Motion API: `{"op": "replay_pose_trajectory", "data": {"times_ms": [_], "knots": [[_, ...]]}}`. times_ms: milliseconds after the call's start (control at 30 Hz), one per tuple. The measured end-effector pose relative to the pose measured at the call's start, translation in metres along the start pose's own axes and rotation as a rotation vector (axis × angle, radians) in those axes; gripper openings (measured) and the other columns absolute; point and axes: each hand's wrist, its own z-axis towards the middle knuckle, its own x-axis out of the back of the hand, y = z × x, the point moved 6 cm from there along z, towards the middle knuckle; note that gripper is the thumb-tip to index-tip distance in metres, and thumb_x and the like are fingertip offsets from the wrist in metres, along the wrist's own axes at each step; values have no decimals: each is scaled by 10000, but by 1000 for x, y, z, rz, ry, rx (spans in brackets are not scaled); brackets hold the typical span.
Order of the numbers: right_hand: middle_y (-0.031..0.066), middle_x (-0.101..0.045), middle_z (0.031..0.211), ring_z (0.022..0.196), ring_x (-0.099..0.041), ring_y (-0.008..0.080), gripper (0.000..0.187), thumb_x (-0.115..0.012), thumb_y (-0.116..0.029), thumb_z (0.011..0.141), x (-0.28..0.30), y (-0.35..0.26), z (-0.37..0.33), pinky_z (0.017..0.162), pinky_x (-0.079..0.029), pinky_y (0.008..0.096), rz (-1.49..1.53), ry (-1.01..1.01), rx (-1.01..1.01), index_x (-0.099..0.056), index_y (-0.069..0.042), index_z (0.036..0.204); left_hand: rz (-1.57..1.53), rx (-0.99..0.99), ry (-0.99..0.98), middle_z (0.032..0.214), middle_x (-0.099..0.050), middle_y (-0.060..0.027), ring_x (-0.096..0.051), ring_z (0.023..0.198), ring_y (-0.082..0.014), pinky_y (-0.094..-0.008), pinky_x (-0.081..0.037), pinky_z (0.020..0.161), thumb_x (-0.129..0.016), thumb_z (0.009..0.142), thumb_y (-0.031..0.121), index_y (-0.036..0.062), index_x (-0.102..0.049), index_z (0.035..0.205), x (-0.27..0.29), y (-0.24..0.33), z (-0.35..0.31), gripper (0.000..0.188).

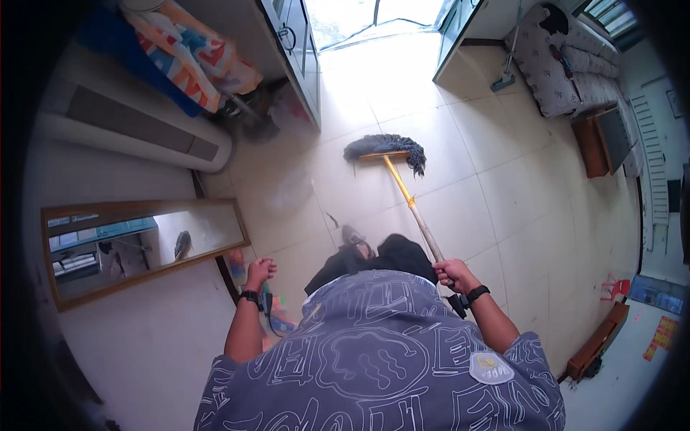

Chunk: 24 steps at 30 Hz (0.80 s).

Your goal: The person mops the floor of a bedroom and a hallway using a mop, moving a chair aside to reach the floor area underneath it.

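My right hand is closed round the upper end of a mop's long handle, just in front of my right hip. The mop slants forward and a little left, its shaft pale near my hand and yellow lower down. Its dark grey, shaggy head lies spread on the tiled floor, with strands trailing at the right end. At my left side, my left hand hangs away from the mop, fingers curled in and holding nothing that I can see. Dark bands circle both wrists.
Pale floor tiles stretch around me. A framed mirror and a tall white cabinet-like unit stand left. Ahead is a bright doorway between open door leaves. A covered sofa, a second mop and a brown box-like stand are right.
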Motion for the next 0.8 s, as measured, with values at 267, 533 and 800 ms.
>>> {"op": "replay_pose_trajectory", "data": {"times_ms": [267, 533, 800], "knots": [[-40, -395, 579, 404, -317, 36, 207, -544, -71, 926, -59, -198, 53, 337, -273, 195, 6, -5, -20, -420, -90, 762, 28, -134, -9, 921, -674, -65, -641, 755, -122, -255, -511, 628, -521, 939, 196, 41, -603, 1084, -6, 187, 72, 227], [-59, -365, 588, 427, -327, 52, 197, -543, -46, 915, -135, -470, 134, 355, -284, 205, -118, 0, -9, -427, -93, 762, -110, 253, 133, 771, -676, -53, -644, 682, -149, -295, -511, 562, -582, 879, 227, 41, -647, 926, 39, 80, 78, 202], [39, -431, 599, 543, -414, 151, 204, -519, -128, 780, -316, -983, 313, 521, -329, 259, -265, -491, 757, -440, -55, 607, -572, 343, 318, 807, -635, -66, -608, 618, -173, -283, -449, 456, -559, 900, 160, 74, -580, 974, -1, 258, 38, 116]]}}
